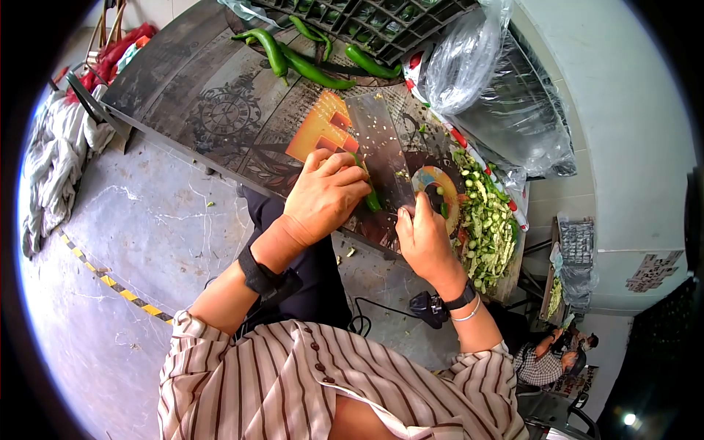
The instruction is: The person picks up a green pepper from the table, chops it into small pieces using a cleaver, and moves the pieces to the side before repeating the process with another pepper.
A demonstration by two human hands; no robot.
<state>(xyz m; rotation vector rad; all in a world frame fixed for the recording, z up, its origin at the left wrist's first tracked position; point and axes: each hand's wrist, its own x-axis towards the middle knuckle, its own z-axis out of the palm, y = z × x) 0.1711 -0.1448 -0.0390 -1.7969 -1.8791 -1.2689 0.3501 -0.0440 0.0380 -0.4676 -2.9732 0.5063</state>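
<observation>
Green chili pepper (pixel 374 201), one: lies on tabletop (pixel 165 81), pinned under left hand (pixel 327 192), fingers curled; probably light, crisp, slick, best held mid-length. Cleaver (pixel 383 143), one: right hand (pixel 430 246) grips handle; likely weighty, rigid.

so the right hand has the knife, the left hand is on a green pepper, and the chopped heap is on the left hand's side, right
Not quite: the head view shows the chopped heap on the right hand's side. The right hand does have the knife, and the left hand is on a green pepper.
</observation>
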